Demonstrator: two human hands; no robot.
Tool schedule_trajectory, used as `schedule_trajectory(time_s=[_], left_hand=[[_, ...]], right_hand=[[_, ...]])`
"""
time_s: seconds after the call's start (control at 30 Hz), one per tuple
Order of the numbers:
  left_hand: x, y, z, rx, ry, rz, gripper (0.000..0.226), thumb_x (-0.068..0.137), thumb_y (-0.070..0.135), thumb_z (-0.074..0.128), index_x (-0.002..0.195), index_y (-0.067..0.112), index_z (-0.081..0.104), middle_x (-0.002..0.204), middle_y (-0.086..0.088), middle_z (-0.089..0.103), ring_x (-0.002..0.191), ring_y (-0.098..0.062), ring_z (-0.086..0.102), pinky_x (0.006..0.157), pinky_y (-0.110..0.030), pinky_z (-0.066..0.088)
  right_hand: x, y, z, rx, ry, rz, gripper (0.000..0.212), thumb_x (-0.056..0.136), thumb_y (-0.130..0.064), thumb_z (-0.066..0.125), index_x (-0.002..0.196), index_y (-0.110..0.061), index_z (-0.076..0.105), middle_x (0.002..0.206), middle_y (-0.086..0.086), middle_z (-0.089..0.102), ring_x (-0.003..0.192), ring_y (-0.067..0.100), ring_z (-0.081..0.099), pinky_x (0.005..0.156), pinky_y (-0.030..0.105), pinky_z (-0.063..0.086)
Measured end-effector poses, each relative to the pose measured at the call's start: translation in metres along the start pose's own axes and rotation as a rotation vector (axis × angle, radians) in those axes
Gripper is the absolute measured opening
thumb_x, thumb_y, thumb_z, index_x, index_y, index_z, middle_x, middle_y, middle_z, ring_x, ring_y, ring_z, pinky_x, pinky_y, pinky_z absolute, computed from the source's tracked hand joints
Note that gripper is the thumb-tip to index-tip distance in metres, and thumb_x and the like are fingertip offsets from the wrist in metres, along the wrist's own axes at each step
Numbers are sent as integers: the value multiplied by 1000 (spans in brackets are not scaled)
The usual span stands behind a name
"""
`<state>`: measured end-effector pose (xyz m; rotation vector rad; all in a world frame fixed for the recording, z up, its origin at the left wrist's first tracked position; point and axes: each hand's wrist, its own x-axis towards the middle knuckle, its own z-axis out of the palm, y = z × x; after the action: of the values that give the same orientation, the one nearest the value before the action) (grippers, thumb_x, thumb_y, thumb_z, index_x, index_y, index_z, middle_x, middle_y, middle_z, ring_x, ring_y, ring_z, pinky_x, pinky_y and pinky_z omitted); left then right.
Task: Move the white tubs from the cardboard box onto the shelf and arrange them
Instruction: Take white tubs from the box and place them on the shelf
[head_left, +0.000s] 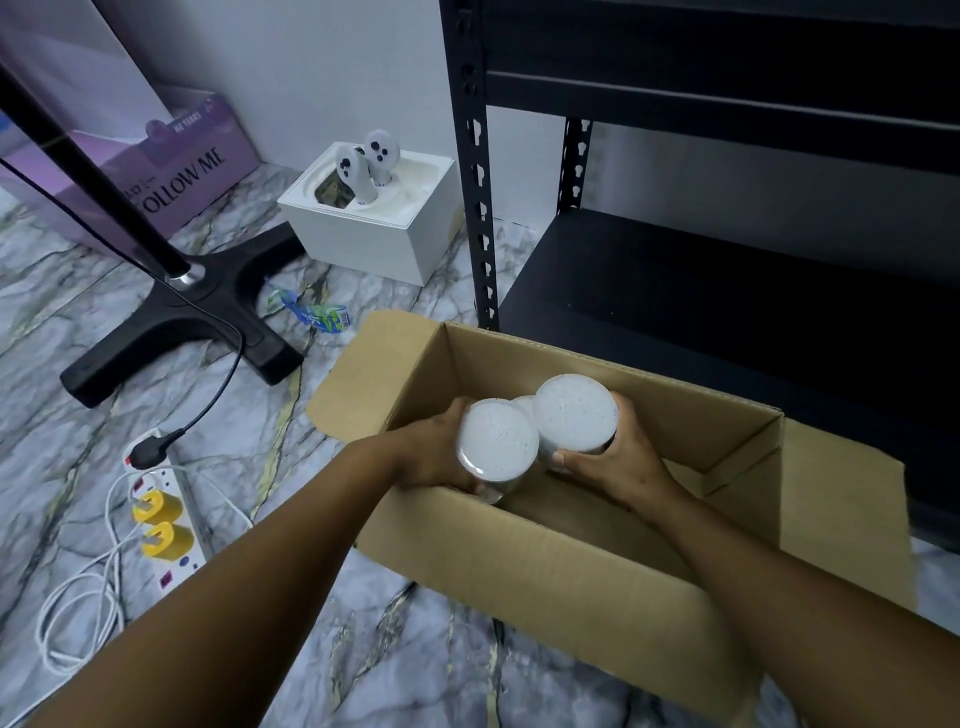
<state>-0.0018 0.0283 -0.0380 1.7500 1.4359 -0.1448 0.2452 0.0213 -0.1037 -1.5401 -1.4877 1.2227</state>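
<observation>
Inside the open cardboard box (571, 561), near its far-left corner, the left hand (436, 452) wraps its fingers and thumb around one white tub (497, 439), and the right hand (618, 457) curls the same way around a second white tub (575, 413) just beside it; both tubs sit at about the level of the box rim, upright with their white lids facing the camera. A third tub (525, 402) peeks out between and behind the two held ones, mostly hidden, so whether it rests on the box floor cannot be told. The main risk, as I judge it, is that the two held tubs are nearly touching: lifting both at once could knock them together or nudge the third one over, and the smooth sides look as if they could slide through a one-handed grip. The raised flap on the shelf side of the box stands between the tubs and the black metal shelf (727, 291), so a low carry could catch on it. The lowest shelf board, just beyond the box, shows no tubs on the part in view, so the task looks barely begun. By count: three tubs visible, two hands, one cardboard box, one shelf unit. Left of the box on the marble floor lie a power strip (171, 509) with two yellow plugs, a black stand base (208, 312), and a white box (374, 228) holding two white controllers.
</observation>
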Motion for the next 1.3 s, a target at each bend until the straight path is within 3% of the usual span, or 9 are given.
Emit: schedule_trajectory(time_s=[0.2, 0.37, 0.57, 0.73, 0.83, 0.93, 1.1, 1.3], left_hand=[[1, -9, 0, -154, 140, 48, 92, 66, 33, 85, 135, 27, 23, 129, 2, 45, 121, -18, 45, 102, -35, 43], [-2, -6, -1, -230, 200, 80, 87, 68, 29, 84, 132, 26, 25, 123, 7, 42, 116, -11, 44, 93, -24, 39], [-5, -6, -4, -360, 317, 114, 96, 65, 25, 86, 138, 26, 24, 132, 10, 35, 122, -8, 37, 98, -23, 33], [-9, -1, -7, -405, 408, 168, 79, 60, 27, 89, 120, 38, 38, 125, 9, 39, 116, -4, 40, 97, -22, 37], [-11, 4, -8, -485, 437, 196, 74, 55, 28, 86, 109, 47, 39, 118, 18, 45, 108, 11, 45, 88, -8, 38], [-11, 3, -8, -550, 453, 201, 79, 65, 15, 87, 122, 35, 36, 117, 24, 45, 102, 21, 44, 81, -2, 39], [-12, 4, -9, -584, 510, 204, 82, 69, 18, 83, 129, 33, 30, 118, 25, 43, 107, 11, 45, 74, -1, 43], [-10, 6, -6, -601, 619, 215, 88, 63, 27, 87, 128, 36, 27, 133, 6, 38, 118, -4, 43, 86, -13, 42]], right_hand=[[0, 1, -3, 10, 10, 3, 91, 61, -27, 89, 132, -28, 32, 129, -9, 43, 119, 9, 43, 93, 26, 39], [-1, -3, -3, 13, 27, 5, 91, 61, -28, 89, 133, -25, 34, 129, -8, 45, 118, 10, 45, 91, 26, 40], [1, -16, 1, 24, 63, -3, 87, 62, -23, 88, 128, -31, 31, 127, -9, 42, 115, 8, 42, 90, 24, 39], [6, -20, 4, 35, 101, -18, 88, 57, -29, 90, 126, -36, 36, 134, -4, 44, 121, 11, 44, 101, 34, 44], [6, -30, 1, 76, 121, -52, 83, 57, -26, 90, 123, -35, 40, 132, -3, 46, 119, 12, 47, 100, 36, 46], [5, -42, -1, 129, 123, -78, 81, 60, -20, 89, 125, -31, 40, 131, -3, 46, 116, 10, 47, 91, 26, 46], [2, -58, -2, 184, 126, -107, 82, 65, -18, 86, 127, -29, 34, 123, -10, 47, 108, 1, 49, 76, 9, 45], [-1, -69, 0, 217, 124, -129, 82, 66, -18, 84, 126, -33, 30, 119, -18, 45, 108, -1, 48, 86, 19, 47]])
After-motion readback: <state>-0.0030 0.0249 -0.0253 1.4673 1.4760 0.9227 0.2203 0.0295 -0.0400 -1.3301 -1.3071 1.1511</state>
